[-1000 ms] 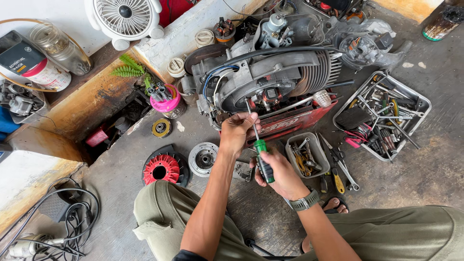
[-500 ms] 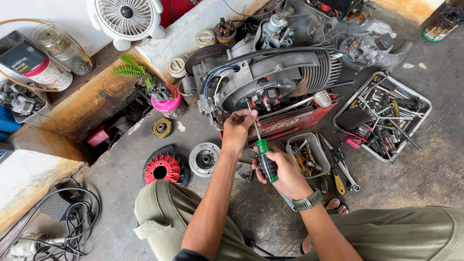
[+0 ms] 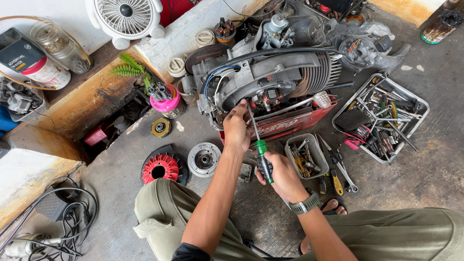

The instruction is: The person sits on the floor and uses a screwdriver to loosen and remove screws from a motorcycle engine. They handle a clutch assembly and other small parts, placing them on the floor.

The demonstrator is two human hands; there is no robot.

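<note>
A rough, oil-stained concrete floor point(image 3: 425, 169) fills most of the frame. At upper centre sits a cast-metal scooter engine point(image 3: 270, 77), grey and grimy, with ribbed cooling fins on its right side and blue and white wires looping over its left. It rests on a dented red metal box point(image 3: 290, 126). At the right, a rectangular steel tray point(image 3: 419, 105) holds a tangle of wrenches and pliers. In the upper left stands a white plastic fan point(image 3: 126, 17) with a round grille. Left of centre on the floor lie a red finned fan wheel point(image 3: 162, 167) and, just beside it, a round silver flywheel point(image 3: 203, 158). A small grey rectangular tub point(image 3: 288, 153) of bits sits below the red box.

The left hand point(image 3: 237, 129) presses against the engine's lower edge, fingers curled near the screwdriver's tip. The right hand point(image 3: 282, 175), with a grey wristwatch, has its fingers clenched around the screwdriver point(image 3: 261, 154), whose green-and-black handle is at centre frame and whose thin steel shaft slants up into the engine.
</note>
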